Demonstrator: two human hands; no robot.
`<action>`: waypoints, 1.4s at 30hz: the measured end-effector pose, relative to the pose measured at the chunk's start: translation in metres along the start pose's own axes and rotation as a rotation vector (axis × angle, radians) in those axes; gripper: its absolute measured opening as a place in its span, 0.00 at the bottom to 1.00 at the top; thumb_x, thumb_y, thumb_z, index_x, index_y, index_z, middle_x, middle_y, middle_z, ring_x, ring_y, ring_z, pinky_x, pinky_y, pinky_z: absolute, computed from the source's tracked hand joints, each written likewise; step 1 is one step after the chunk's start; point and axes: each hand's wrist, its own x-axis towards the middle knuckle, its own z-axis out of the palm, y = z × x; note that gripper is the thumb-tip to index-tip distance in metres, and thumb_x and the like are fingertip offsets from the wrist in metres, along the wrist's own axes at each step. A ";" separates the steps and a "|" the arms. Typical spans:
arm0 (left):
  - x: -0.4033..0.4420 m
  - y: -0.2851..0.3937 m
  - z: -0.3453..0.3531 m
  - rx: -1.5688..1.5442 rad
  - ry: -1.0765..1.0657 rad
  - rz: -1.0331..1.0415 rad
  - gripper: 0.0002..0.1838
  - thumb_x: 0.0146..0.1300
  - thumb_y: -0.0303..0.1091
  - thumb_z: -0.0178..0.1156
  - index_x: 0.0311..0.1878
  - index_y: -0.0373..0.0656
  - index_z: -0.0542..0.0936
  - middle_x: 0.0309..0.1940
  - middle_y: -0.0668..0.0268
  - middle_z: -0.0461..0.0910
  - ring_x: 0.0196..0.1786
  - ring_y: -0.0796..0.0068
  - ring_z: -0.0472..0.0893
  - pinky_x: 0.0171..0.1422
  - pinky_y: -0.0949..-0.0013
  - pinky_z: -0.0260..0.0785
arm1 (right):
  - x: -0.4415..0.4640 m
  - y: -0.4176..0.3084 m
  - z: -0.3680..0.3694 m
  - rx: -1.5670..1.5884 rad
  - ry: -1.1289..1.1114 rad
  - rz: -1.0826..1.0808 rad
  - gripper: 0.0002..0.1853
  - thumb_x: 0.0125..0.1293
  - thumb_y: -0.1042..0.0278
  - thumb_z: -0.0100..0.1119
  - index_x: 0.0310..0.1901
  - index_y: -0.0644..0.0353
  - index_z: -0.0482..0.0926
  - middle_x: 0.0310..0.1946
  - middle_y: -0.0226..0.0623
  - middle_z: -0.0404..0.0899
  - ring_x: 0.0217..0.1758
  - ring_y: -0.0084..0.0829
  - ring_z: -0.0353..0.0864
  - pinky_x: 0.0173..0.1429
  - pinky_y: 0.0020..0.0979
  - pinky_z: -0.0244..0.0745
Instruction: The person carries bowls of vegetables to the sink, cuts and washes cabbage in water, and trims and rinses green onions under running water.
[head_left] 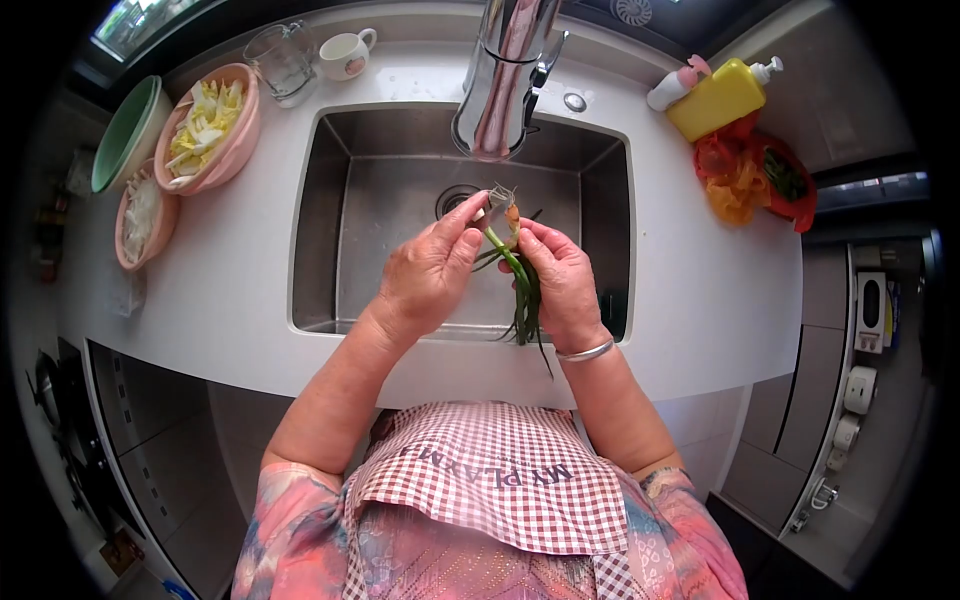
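Note:
Over the sink (390,180), my right hand (560,280) is closed around a small bunch of spring onions (524,290). Their long green leaves hang down past the palm toward the sink's front edge. The roots and a brownish bulb end point up, toward the tap. My left hand (432,275) is at the root end, its fingers pressed together against one white stalk tip. The fingers partly cover that tip, so the exact grip is hard to see.
The tap (500,90) rises behind the hands. At left stand a pink bowl of cut leaves (250,120), a smaller pink bowl (172,215), a green basin (125,135), a glass jug (283,65) and a mug (345,57). Yellow bottle (720,100) and red bag (795,205) sit right.

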 end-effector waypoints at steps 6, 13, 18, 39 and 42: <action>-0.001 0.022 -0.011 0.174 -0.229 -0.139 0.30 0.73 0.39 0.60 0.76 0.60 0.67 0.60 0.52 0.81 0.56 0.52 0.84 0.57 0.59 0.79 | 0.004 0.003 0.002 -0.009 0.001 -0.070 0.14 0.76 0.69 0.58 0.58 0.68 0.79 0.43 0.37 0.86 0.42 0.24 0.86 0.48 0.24 0.84; -0.004 0.020 -0.007 0.115 -0.168 -0.141 0.29 0.73 0.39 0.60 0.76 0.62 0.67 0.60 0.55 0.82 0.57 0.53 0.85 0.57 0.60 0.79 | 0.004 0.002 0.005 -0.110 0.007 -0.114 0.14 0.76 0.70 0.58 0.56 0.70 0.80 0.44 0.36 0.86 0.44 0.22 0.85 0.50 0.23 0.83; -0.005 0.016 -0.004 0.063 -0.140 -0.117 0.27 0.73 0.39 0.60 0.74 0.63 0.71 0.59 0.56 0.82 0.58 0.56 0.85 0.57 0.62 0.79 | 0.002 0.001 0.008 -0.099 0.016 -0.093 0.14 0.75 0.70 0.58 0.56 0.70 0.80 0.43 0.36 0.86 0.43 0.22 0.86 0.49 0.24 0.84; 0.007 -0.007 -0.009 -0.790 -0.062 -0.524 0.21 0.78 0.35 0.54 0.71 0.45 0.75 0.34 0.80 0.74 0.32 0.89 0.65 0.40 0.83 0.65 | 0.001 -0.003 0.011 -0.179 0.039 -0.028 0.15 0.74 0.68 0.60 0.56 0.69 0.81 0.39 0.35 0.85 0.37 0.23 0.86 0.44 0.23 0.85; 0.005 -0.008 -0.011 -0.691 -0.102 -0.450 0.22 0.78 0.35 0.55 0.72 0.44 0.73 0.38 0.77 0.79 0.35 0.89 0.71 0.44 0.80 0.69 | 0.001 -0.003 0.009 -0.155 0.039 -0.052 0.15 0.74 0.68 0.61 0.55 0.69 0.81 0.38 0.35 0.85 0.36 0.23 0.86 0.44 0.23 0.85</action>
